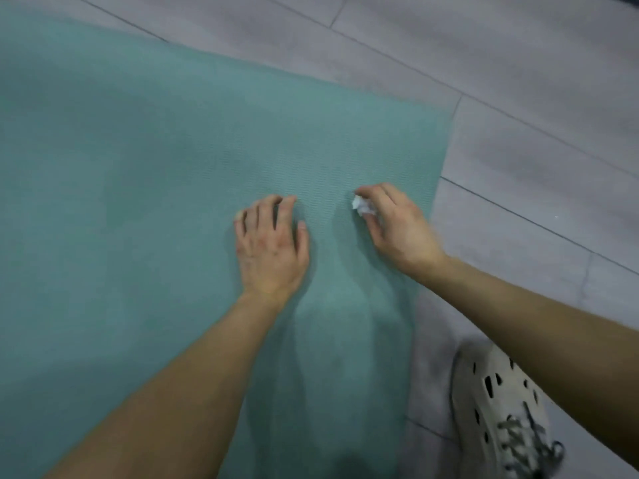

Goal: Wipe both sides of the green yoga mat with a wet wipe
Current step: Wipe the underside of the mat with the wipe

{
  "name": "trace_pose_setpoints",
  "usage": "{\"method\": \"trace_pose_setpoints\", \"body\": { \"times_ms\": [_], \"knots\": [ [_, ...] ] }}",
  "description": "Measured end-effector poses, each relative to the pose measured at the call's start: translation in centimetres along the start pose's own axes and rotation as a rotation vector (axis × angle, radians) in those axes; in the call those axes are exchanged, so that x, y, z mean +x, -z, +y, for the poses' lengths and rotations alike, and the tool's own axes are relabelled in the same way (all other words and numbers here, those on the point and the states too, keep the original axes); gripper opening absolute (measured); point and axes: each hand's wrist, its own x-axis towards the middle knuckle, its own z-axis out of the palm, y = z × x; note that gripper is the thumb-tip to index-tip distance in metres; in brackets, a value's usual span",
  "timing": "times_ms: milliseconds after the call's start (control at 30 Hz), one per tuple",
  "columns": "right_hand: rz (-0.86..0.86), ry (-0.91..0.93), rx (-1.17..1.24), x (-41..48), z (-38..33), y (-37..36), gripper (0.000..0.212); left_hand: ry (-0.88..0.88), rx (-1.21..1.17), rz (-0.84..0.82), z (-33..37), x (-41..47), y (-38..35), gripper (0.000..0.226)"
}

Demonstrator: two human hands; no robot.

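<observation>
Grip: the right hand (397, 223) pinches one crumpled white wet wipe (362, 205) between thumb and curled fingers. The wad pokes out on the side facing the other hand.
Count: one wipe, one green yoga mat (138, 167), two bare hands, one shoe.
Under the grip: the wipe sits low over the mat or on it; I cannot tell whether it touches.
Right arm: bare forearm running from the lower right, crossing the mat's edge, wrist bent slightly inward, knuckles up.
Left hand (271, 243): just beside the grip, apart from it and holding nothing, palm down on the mat. Its fingers are spread and bent at the tips, which rest on the surface.
Left arm: bare forearm coming up from the bottom, lying over the mat.
Mat: spread flat beneath both hands and reaching far out on the left hand's side. Its nearest edge lies just beyond the right wrist.
Floor (536, 98): grey planks past that edge and beyond the mat's far edge.
Shoe (501, 409): pale, perforated, with laces, on the floor below the right forearm, off the mat.
In the way: nothing lies on the mat between the two hands.
</observation>
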Motion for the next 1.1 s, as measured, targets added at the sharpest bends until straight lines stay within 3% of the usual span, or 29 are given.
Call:
{"method": "trace_pose_setpoints", "body": {
  "times_ms": [167,267,400,467,533,600,733,800,867,933,1000,1100],
  "knots": [
    [0.22,-0.013,-0.09,4.8,7.7,2.7,0.014,0.131,0.123,-0.099,3.2,0.7,-2.1,0.044],
    [0.199,-0.046,0.027,5.0,8.9,1.6,0.014,0.138,0.139,-0.08,3.3,0.7,-2.0,0.044],
    [-0.13,0.485,0.087,-0.4,6.3,-1.6,0.019,0.148,0.15,-0.031,3.0,0.7,-2.5,0.043],
    [-0.145,0.662,0.015,1.0,8.4,-0.9,0.024,0.145,0.165,-0.021,3.2,0.6,-2.5,0.043],
    [0.002,0.551,-0.041,4.4,11.1,0.6,0.017,0.142,0.179,-0.021,3.3,0.5,-2.4,0.043],
    [0.201,0.324,-0.099,8.0,13.6,3.2,0.014,0.137,0.196,-0.032,3.4,0.5,-2.4,0.044],
    [0.284,0.086,-0.054,10.2,13.1,4.0,0.016,0.137,0.216,-0.035,3.4,0.5,-2.3,0.045],
    [0.142,0.21,0.02,7.2,10.8,1.8,0.017,0.138,0.218,-0.034,3.4,0.6,-2.3,0.045],
    [-0.126,0.483,0.03,2.7,8.6,-0.2,0.027,0.135,0.219,-0.03,3.4,0.6,-2.3,0.045],
    [-0.242,0.672,-0.034,1.7,8.1,0.0,0.021,0.124,0.206,-0.022,3.3,0.5,-2.3,0.044],
    [-0.162,0.633,-0.076,5.1,9.6,1.1,0.013,0.12,0.195,-0.017,3.1,0.5,-2.4,0.044],
    [0.116,0.341,-0.12,11.5,13.5,4.7,0.02,0.127,0.19,-0.016,3.2,0.5,-2.4,0.045]
  ]
}}
